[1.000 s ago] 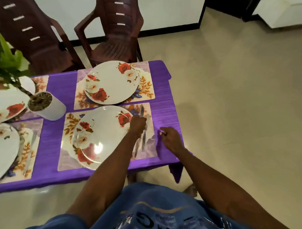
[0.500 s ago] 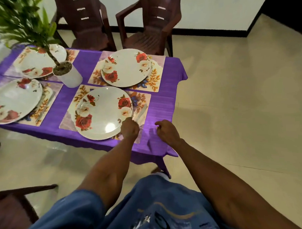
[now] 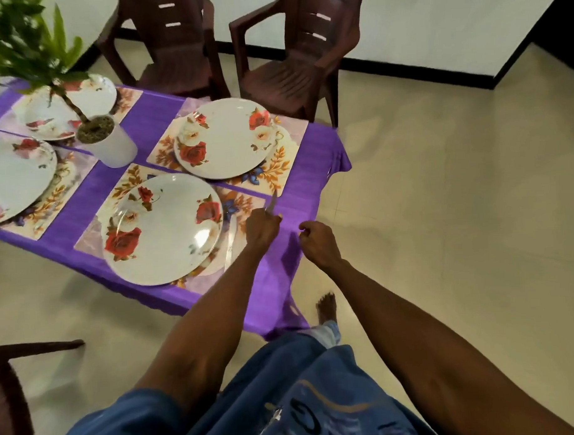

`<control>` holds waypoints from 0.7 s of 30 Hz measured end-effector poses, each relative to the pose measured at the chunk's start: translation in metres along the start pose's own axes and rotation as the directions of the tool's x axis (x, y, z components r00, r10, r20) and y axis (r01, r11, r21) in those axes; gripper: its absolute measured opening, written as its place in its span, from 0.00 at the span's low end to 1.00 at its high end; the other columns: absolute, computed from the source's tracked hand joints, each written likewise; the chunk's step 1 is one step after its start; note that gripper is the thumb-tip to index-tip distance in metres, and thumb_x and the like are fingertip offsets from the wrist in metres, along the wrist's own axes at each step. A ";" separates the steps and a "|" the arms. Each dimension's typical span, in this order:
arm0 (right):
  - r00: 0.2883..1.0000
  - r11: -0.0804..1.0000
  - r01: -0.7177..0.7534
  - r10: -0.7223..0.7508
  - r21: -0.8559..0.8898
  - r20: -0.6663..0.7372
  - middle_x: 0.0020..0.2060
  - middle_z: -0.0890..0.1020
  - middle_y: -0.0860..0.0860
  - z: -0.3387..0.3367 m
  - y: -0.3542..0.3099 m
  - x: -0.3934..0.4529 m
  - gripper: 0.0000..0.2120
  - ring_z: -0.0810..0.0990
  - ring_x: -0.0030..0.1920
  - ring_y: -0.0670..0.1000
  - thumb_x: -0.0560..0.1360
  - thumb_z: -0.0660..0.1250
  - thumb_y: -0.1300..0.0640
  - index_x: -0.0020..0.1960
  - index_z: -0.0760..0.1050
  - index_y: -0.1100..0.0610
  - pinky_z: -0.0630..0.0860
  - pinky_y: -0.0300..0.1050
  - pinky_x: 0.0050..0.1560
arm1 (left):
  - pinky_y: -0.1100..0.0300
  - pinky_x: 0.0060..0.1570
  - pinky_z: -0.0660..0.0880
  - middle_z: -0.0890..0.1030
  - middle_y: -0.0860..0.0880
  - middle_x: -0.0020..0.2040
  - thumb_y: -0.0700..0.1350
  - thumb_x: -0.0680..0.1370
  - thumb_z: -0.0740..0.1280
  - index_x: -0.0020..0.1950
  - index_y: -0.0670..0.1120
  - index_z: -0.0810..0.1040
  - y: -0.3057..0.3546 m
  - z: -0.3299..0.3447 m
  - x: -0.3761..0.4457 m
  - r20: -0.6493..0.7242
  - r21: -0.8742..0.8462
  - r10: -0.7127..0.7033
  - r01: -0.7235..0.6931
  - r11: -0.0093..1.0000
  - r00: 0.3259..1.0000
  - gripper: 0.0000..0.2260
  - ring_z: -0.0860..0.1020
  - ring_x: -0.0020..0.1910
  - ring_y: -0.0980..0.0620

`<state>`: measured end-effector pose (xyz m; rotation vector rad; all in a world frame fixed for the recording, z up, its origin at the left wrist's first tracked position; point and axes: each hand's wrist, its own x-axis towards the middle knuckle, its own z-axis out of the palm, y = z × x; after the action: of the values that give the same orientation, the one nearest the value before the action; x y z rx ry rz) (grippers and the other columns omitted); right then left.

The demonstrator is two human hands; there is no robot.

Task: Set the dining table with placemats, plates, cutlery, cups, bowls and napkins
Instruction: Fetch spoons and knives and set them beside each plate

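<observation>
Far left, a potted plant (image 3: pixel 105 139) stands on the purple tablecloth (image 3: pixel 297 191) between two place settings, its leaves overhanging the far plate. The near plate (image 3: pixel 164 228) sits on its placemat (image 3: pixel 122 193), with one piece of cutlery (image 3: pixel 231 242) already lying flat on the mat just beside the plate's right rim. The left hand (image 3: pixel 261 228) has its fingers curled round a knife (image 3: pixel 272 203), whose tip points up and away above the mat's right edge; the knife is therefore in hand, not yet laid. The right hand (image 3: pixel 317 240) hovers over the cloth near the table's corner, fingers loosely curled; whether it pinches anything cannot be told. Judged risks: the raised blade could strike the near plate's rim or knock the laid piece askew if lowered carelessly, and the near plate projects past the mat toward the table edge, so a nudge from the forearm could shift it outward. The far plate (image 3: pixel 226 138) and two brown chairs (image 3: pixel 293 54) crowd the far side, limiting reach there.
</observation>
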<state>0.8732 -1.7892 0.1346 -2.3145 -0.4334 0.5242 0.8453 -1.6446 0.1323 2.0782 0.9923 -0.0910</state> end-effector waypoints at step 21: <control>0.903 0.841 -0.329 0.146 0.430 0.405 0.23 0.76 0.51 -0.175 0.044 0.313 0.11 0.74 0.25 0.54 0.73 0.67 0.60 0.32 0.74 0.59 0.69 0.42 0.26 | 0.56 0.46 0.76 0.82 0.42 0.38 0.33 0.84 0.46 0.46 0.37 0.72 0.250 0.102 0.198 0.344 -0.939 -0.092 0.345 -0.005 0.934 0.16 0.79 0.41 0.48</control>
<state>1.2342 -1.7802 0.1428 -1.7820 -0.1409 1.0632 1.1774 -1.6830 0.1495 0.4793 0.8152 0.2251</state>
